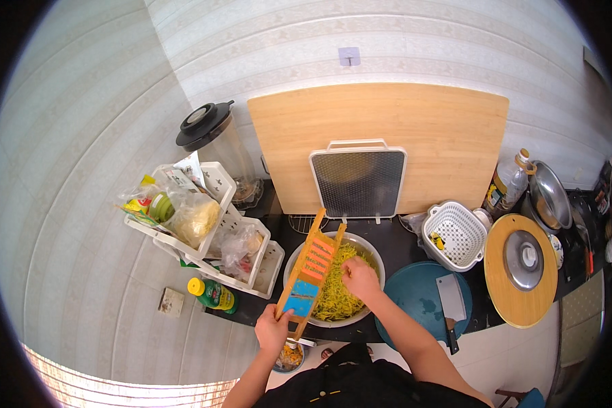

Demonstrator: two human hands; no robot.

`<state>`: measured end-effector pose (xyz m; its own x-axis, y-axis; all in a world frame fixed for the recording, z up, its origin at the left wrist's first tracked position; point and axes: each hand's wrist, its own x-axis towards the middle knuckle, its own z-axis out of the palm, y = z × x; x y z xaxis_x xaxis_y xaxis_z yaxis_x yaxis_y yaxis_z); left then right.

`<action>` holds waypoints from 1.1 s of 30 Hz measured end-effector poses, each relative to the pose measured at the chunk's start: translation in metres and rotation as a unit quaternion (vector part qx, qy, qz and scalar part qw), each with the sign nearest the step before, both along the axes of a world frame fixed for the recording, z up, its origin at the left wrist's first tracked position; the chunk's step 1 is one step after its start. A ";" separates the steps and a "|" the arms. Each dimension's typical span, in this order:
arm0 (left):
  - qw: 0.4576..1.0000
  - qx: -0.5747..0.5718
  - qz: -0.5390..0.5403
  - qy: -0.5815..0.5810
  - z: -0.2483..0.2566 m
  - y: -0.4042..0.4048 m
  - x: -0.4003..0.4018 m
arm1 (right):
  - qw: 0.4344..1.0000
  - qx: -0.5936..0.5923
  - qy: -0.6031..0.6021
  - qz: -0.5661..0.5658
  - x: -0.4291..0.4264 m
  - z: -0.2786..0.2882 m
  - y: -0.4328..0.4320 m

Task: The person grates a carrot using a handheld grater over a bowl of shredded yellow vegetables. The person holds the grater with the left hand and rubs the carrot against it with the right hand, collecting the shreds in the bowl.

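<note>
My left hand [274, 326] grips the lower end of a wooden-framed grater [306, 285], which has a blue plate and orange slotted sections. The grater slants over the left part of a metal bowl [379, 255]. A heap of yellow-green vegetable shreds [334, 296] fills much of that bowl. Over the shreds, close to the grater's right edge, is my right hand [361, 279] with its fingers curled downward. Its fingertips are partly hidden, so I cannot tell whether it holds anything.
Right of the bowl, a cleaver [451, 301] lies on a blue-green round board [408, 301]. A white basket [446, 229] and a wooden board with a metal lid [524, 260] are farther right. Stacked white bins [268, 270] and a green bottle [219, 297] stand at left.
</note>
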<state>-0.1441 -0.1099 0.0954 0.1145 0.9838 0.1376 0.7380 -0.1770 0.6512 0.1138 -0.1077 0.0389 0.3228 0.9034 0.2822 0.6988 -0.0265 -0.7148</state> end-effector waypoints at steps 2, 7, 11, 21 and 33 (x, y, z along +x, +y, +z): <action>1.000 0.002 0.001 0.010 0.004 0.002 0.001 | 0.997 0.072 0.016 -0.001 -0.003 0.005 -0.002; 0.999 -0.018 0.004 0.029 0.006 0.000 0.003 | 0.997 -0.017 -0.009 0.074 0.001 0.000 -0.002; 1.000 0.015 0.028 0.002 0.005 0.004 -0.002 | 0.999 -0.020 0.043 0.020 0.016 -0.019 -0.007; 0.998 -0.041 -0.001 0.037 0.006 0.006 -0.003 | 0.995 0.034 0.090 -0.007 0.001 -0.002 -0.015; 0.998 -0.020 -0.032 0.053 0.009 0.004 -0.006 | 0.997 0.068 0.036 -0.015 -0.004 0.018 0.005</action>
